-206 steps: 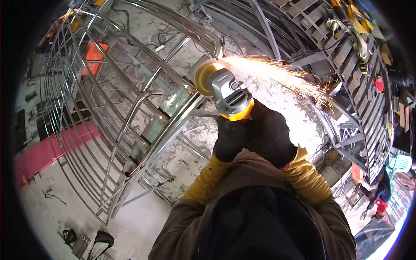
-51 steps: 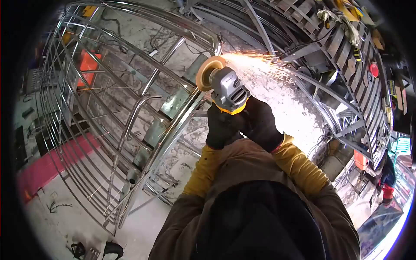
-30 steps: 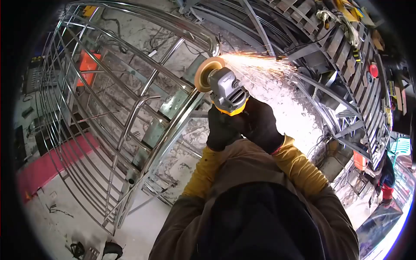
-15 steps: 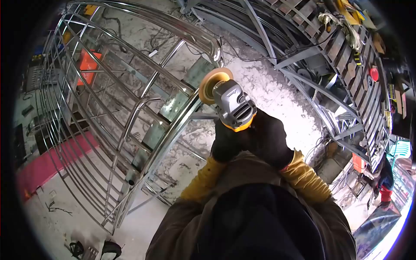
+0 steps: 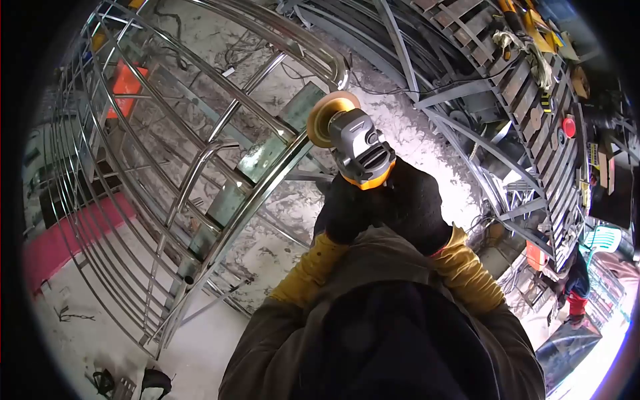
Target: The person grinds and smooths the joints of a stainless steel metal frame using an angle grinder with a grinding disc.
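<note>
Both of my hands wear black gloves and close round the body of a grey and yellow angle grinder (image 5: 363, 150), held in front of my chest. My left hand (image 5: 350, 210) is on its left side and my right hand (image 5: 417, 207) on its right; most fingers are hidden against the tool. The grinder's round tan disc (image 5: 327, 120) is at the upper end of a shiny metal tube (image 5: 260, 190). Whether disc and tube touch is unclear. That tube belongs to a large curved frame of polished bars on the left.
Grey steel bars (image 5: 400, 50) and a slatted rack (image 5: 540, 133) fill the right side. An orange object (image 5: 127, 90) lies behind the frame. Cables run over the dusty floor. A person in dark clothes with a red cuff (image 5: 577, 303) is at the far right.
The frame and its surroundings sit slightly further left in the view. The grinder's disc has shifted a little upward, with both hands still on the tool.
</note>
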### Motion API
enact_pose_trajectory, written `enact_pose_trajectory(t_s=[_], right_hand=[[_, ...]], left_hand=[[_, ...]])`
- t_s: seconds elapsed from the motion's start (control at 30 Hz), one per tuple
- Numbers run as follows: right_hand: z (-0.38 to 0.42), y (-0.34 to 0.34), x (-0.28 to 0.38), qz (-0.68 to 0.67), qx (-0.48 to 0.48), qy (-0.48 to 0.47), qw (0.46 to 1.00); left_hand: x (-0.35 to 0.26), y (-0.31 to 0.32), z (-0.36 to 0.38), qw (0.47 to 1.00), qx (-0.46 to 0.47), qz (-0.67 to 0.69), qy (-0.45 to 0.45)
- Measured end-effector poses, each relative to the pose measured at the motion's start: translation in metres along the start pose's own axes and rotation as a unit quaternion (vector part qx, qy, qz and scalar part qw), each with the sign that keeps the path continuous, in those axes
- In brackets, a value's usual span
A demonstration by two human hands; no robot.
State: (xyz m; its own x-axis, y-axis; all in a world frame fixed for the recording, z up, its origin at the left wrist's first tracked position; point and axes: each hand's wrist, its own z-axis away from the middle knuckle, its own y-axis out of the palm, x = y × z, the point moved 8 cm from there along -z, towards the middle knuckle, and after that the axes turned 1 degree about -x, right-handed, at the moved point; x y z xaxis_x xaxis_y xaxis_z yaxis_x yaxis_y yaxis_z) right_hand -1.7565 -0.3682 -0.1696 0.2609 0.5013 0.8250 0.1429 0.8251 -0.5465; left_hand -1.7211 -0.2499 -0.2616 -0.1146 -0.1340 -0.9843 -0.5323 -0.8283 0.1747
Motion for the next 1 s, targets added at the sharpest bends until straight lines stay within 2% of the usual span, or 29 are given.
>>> enact_pose_trajectory(t_s=[0.07,0.3,0.37,0.5,0.57,0.63,0.7,0.77,0.8,0.87,1.0], right_hand=[[-0.001,0.001,0.001,0.001,-0.002,0.009,1.000],[-0.001,-0.002,0.002,-0.012,0.000,0.021,1.000],[-0.001,-0.003,0.005,-0.017,0.003,0.023,1.000],[-0.002,-0.002,0.004,-0.014,0.007,0.015,1.000],[-0.002,-0.001,0.004,-0.031,0.010,0.022,0.999],[-0.002,-0.002,0.005,-0.047,0.013,0.028,0.998],[-0.002,-0.004,0.007,0.010,0.009,0.034,0.999],[0.000,-0.003,0.004,0.007,0.005,0.023,1.000],[0.000,-0.003,0.003,0.003,0.000,0.012,1.000],[0.000,-0.003,0.003,-0.002,0.004,0.013,1.000],[0.000,-0.003,0.005,0.021,0.003,0.015,1.000]], left_hand=[[0.001,0.002,0.002,0.989,-0.012,0.133,-0.058],[0.008,0.005,0.000,0.977,-0.006,0.174,-0.124],[-0.002,0.001,-0.002,0.999,-0.015,0.002,0.036],[-0.015,0.004,-0.006,0.999,0.002,-0.041,-0.015],[-0.011,0.006,-0.003,0.997,0.005,0.006,-0.080],[-0.004,0.006,0.001,0.997,-0.009,0.043,-0.070],[0.001,0.001,0.004,0.995,-0.021,0.079,-0.058],[0.009,0.003,0.008,0.986,0.023,0.123,-0.109],[0.014,0.003,0.008,0.986,0.024,0.123,-0.108],[0.013,0.002,0.007,0.997,0.013,0.071,-0.024],[0.004,0.003,0.006,0.998,0.010,0.059,0.016]])
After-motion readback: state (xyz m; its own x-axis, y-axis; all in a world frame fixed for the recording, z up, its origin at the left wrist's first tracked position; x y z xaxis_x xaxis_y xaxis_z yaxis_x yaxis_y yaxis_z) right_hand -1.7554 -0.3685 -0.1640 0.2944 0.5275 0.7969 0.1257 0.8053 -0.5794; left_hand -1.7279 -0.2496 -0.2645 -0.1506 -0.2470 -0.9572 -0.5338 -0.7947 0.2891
